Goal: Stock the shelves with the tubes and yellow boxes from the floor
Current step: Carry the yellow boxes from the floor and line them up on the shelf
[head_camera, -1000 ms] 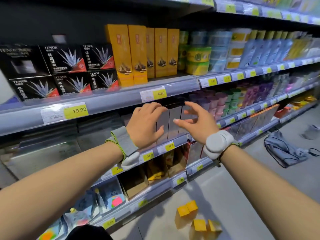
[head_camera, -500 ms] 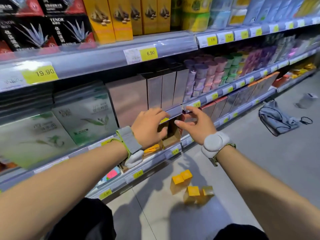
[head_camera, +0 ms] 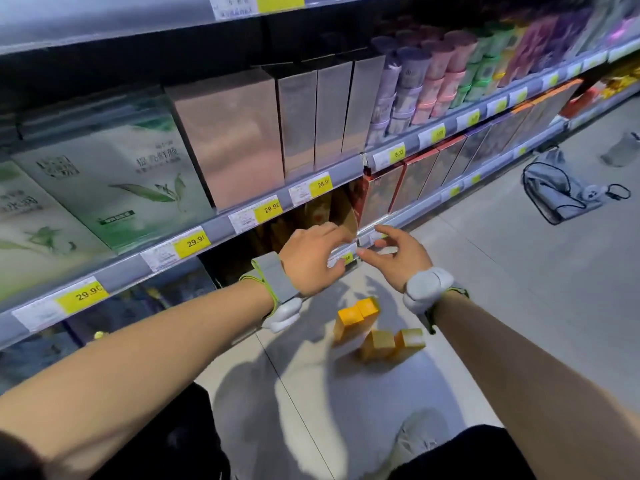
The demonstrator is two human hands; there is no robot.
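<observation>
Yellow boxes [head_camera: 375,329] stand upright in a cluster on the floor [head_camera: 502,289], below and just nearer the person than both empty hands; the right hand [head_camera: 398,256] and left hand [head_camera: 313,259], fingers loosely spread, hover about equally close.

Before you, on the upper shelf: green leaf-print boxes [head_camera: 114,181] at left, tall silver boxes [head_camera: 298,123] at centre, stacked pastel tubs [head_camera: 415,88] at right. Along the shelf edges you have yellow price tags [head_camera: 194,241]. One tier down: dark red-edged boxes [head_camera: 412,178]. On the tiled floor [head_camera: 519,289] to your right: a crumpled grey bag [head_camera: 557,188] with a black cord [head_camera: 616,194], and a pale cup [head_camera: 621,154] beyond it.
</observation>
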